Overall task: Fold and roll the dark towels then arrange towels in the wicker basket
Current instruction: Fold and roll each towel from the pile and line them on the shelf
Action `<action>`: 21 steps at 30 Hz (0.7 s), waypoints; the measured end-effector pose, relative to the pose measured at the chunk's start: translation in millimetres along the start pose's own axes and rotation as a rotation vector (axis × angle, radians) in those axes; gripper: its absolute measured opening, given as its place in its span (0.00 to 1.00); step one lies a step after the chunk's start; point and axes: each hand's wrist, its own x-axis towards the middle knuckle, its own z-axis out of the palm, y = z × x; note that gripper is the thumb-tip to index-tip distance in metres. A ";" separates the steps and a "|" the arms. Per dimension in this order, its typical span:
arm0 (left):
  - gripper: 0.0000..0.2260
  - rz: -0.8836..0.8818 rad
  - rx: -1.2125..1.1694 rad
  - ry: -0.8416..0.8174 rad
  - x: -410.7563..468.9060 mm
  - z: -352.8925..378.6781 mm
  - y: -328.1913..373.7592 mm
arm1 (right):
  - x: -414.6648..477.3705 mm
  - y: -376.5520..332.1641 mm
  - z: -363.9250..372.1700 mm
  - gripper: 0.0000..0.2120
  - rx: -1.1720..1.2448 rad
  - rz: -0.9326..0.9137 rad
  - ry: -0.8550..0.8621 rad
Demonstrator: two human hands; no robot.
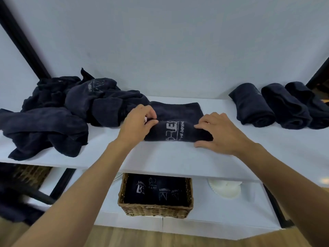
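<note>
Left hand [137,125] and right hand [219,134] curl fingers round the half-rolled dark towel [175,131] above the brown wicker basket [156,210]; uneven pressure may skew it

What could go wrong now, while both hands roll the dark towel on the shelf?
1. The half-rolled towel may loosen or roll crooked if the left hand and right hand push unevenly.
2. The loose towel pile lies right beside the left hand and could catch in the roll.
</note>
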 end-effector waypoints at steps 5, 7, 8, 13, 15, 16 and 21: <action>0.27 0.289 0.222 -0.052 -26.5 7.1 -14.8 | 22.3 14.9 -1.7 0.15 0.170 0.019 -0.092; 0.25 0.161 0.124 -0.102 -24.1 5.8 -12.4 | 34.7 20.4 -4.7 0.12 0.303 0.077 -0.192; 0.23 0.086 0.019 -0.118 -19.2 5.2 -10.1 | 41.0 23.3 -6.7 0.11 0.365 0.117 -0.250; 0.09 -0.224 -0.422 -0.296 12.5 -5.6 -8.9 | 62.1 36.3 -9.0 0.08 0.624 0.297 -0.312; 0.08 -0.304 -0.535 -0.349 22.3 -4.8 -9.0 | 64.8 39.9 -7.3 0.05 0.687 0.322 -0.231; 0.07 -0.338 -0.562 -0.359 27.3 -4.6 -8.9 | 65.5 40.1 -5.6 0.05 0.681 0.319 -0.180; 0.04 -0.456 -0.495 -0.405 51.3 -6.2 -10.9 | 61.7 34.5 3.5 0.13 0.179 0.016 0.152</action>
